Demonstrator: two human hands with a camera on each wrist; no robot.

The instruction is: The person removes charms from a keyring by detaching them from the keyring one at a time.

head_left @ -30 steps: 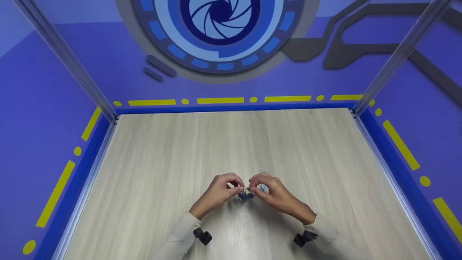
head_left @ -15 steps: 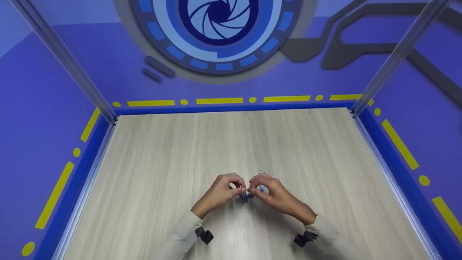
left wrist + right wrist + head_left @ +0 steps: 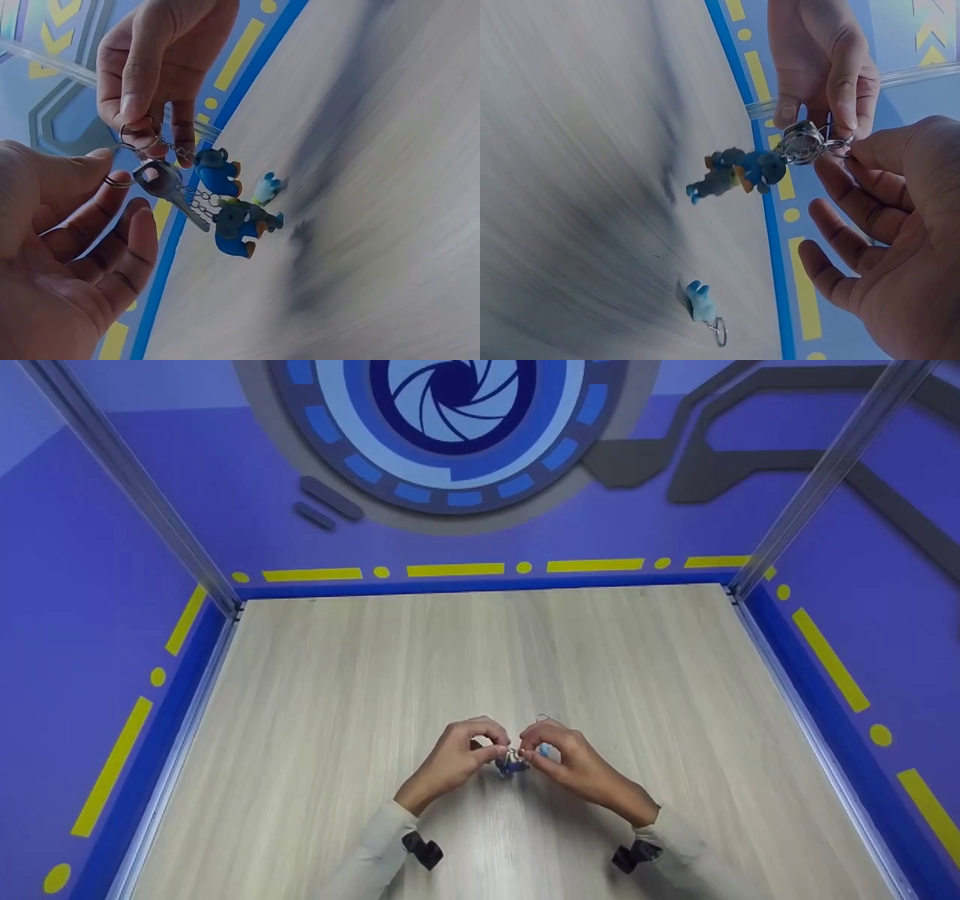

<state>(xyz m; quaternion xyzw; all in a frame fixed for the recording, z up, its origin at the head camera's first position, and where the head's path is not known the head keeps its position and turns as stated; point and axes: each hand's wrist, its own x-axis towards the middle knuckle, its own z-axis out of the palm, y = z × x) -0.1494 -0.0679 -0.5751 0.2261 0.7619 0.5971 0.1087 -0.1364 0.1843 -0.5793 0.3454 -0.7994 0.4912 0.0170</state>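
Observation:
Between thumb and fingertips, my left hand (image 3: 459,756) pinches a metal key ring (image 3: 118,181). Facing it, my right hand (image 3: 571,757) pinches a metal split ring (image 3: 838,152) that meets the left hand's rings. A silver key (image 3: 172,189) hangs from this joined bunch. Below it, on short chains, dangle small figure charms: a blue figure with a grey head (image 3: 217,172), a similar blue figure (image 3: 235,231), and a grey figure with blue feet (image 3: 718,182) partly hidden among them. In the head view the bunch (image 3: 513,763) hangs just above the table.
A light-blue figure charm (image 3: 701,301) with its own ring (image 3: 720,331) lies on the wooden table (image 3: 360,675), behind the right hand's fingers in the head view. Blue printed panels (image 3: 187,495) enclose the table at the back and sides.
My hands have drawn slightly apart, and more of the metal rings shows between the fingertips. The hanging charms have shifted a little. The light-blue charm stays on the table.

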